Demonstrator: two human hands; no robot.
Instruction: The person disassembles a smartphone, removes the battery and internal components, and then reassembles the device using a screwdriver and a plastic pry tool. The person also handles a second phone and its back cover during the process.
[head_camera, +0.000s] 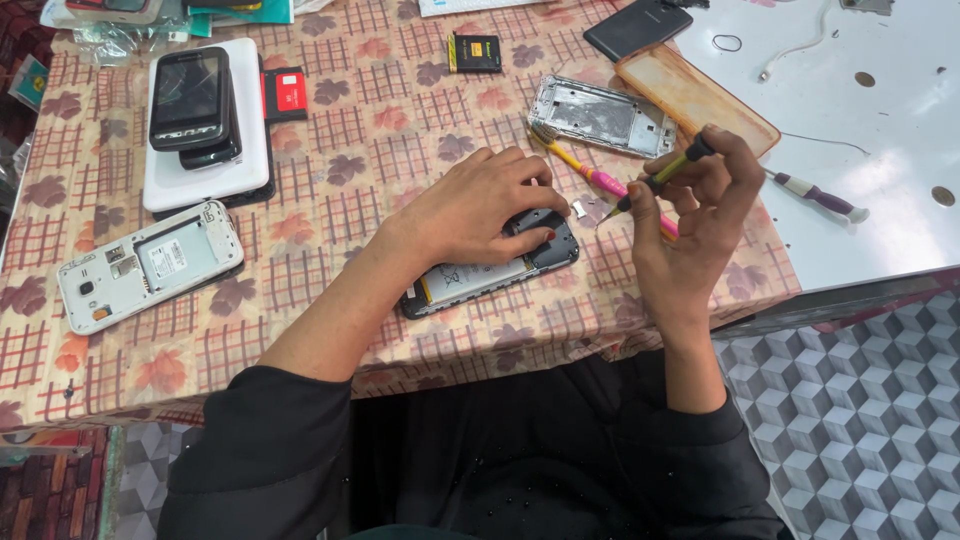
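While the left hand presses flat on an opened black phone at centre frame, the right hand pinches a yellow-and-black screwdriver in its grip, tip angled down just above the phone's upper end. Behind them on the floral tabletop lie a silver phone frame and a pink-and-yellow tool.
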